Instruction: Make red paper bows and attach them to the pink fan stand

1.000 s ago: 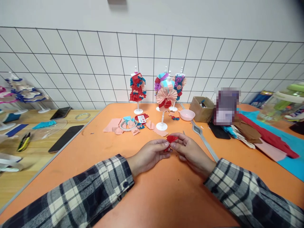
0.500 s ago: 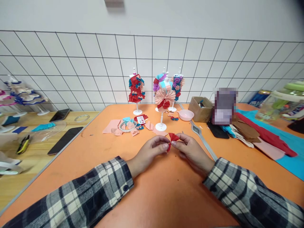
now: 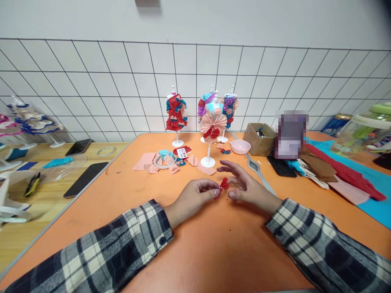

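Currently pinching the red bow [image 3: 224, 184] from its left with the left hand [image 3: 193, 198], above the orange table [image 3: 195, 252]; slanting it lengthwise near-left to far-right; spreading the right hand [image 3: 249, 189], gripping nothing, just rightward.

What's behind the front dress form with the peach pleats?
Behind the front dress form: a second dress form with purple, red and blue ruffles, and a third dress form further right. Most of the second is covered, so its middle can't be seen.
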The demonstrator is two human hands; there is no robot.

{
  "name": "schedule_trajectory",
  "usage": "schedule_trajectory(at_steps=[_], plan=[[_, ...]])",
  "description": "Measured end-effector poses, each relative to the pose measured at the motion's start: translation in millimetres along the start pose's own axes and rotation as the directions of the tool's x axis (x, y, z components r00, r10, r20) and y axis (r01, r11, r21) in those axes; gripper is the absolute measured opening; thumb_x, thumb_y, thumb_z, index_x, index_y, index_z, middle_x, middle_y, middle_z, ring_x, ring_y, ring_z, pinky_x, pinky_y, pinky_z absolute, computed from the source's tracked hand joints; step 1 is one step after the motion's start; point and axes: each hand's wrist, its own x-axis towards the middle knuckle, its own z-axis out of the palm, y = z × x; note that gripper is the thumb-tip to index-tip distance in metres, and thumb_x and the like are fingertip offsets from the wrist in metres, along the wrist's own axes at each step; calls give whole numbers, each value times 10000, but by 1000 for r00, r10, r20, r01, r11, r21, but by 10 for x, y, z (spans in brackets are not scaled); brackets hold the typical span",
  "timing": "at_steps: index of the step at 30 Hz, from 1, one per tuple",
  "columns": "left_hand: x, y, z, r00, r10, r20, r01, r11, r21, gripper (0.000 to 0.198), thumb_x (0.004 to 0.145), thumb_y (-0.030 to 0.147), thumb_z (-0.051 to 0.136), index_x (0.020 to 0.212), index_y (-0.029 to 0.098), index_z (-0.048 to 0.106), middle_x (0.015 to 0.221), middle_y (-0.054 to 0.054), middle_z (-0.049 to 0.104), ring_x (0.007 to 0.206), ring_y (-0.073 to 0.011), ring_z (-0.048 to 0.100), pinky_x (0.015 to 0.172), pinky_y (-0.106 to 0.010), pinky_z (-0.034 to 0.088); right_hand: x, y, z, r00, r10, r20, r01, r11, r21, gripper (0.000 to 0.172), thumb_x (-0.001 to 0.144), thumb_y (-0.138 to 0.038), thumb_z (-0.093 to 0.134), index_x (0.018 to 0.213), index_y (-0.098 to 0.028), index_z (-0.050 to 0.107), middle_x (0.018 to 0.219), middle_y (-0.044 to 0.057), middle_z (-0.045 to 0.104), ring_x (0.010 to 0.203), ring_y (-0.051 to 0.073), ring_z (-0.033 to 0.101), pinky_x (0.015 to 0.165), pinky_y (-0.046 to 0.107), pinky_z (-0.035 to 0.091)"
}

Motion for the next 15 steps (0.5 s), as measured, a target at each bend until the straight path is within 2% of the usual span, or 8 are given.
schedule_trajectory(at_steps=[1, 3, 6, 9, 12, 15], plan=[[3, -11, -5, 1000, -7, -8, 7, 1000, -1, 198, 746, 326, 701, 827, 145, 706, 791, -33, 675, 761, -172, 577, 746, -279, 425, -5, -21, -7, 998, -62, -17, 60, 994, -96, 683, 750, -337, 710, 1358, -354, 397, 1430, 79, 366, 1030, 204, 553, 699, 294, 541], [6, -25, -12, 1000, -12, -2, 12, 1000, -14, 199, 747, 322, 693, 839, 147, 709, 785, -30, 670, 756, -170, 570, 741, -276, 416, -9, -62, -4, 983, -177, -47, 155, 938, -309, 487, 780, -292, 668, 1249, -327, 542, 1456, 64, 350, 1205, 260, 461, 879, 396, 501], [0, -4, -12, 999, -15, 36, 16, 1000, -19, 183, 738, 295, 682, 837, 144, 713, 784, -33, 669, 747, -170, 564, 731, -274, 411, -4, -102, 13, 954, -293, -59, 215, 809, -547, 218, 793, -227, 627, 997, -282, 683, 1375, 61, 461, 1240, 277, 443, 1015, 480, 387], [-11, 41, -3, 998, 22, 61, -22, 1000, 9, 165, 760, 287, 644, 820, 146, 707, 772, -30, 662, 745, -170, 563, 728, -273, 412, 4, -102, 27, 949, -306, -72, 205, 777, -595, 85, 776, -198, 633, 829, -246, 678, 1278, 70, 538, 1157, 261, 515, 987, 456, 404], [-9, 50, 10, 997, 52, 62, -56, 995, 80, 180, 787, 310, 627, 814, 146, 696, 770, -34, 660, 749, -175, 569, 723, -274, 419, 10, -77, 50, 971, -215, -106, 131, 848, -514, 15, 780, -209, 621, 775, -218, 631, 1237, 84, 556, 1043, 234, 574, 851, 390, 481], [4, 7, 22, 999, 46, 22, -49, 987, 151, 169, 771, 300, 659, 835, 147, 696, 844, -50, 690, 800, -192, 594, 756, -282, 434, 14, -66, 77, 983, -149, -110, 90, 902, -423, 14, 774, -206, 615, 778, -209, 601, 1200, 88, 573, 999, 220, 586, 776, 348, 498]])
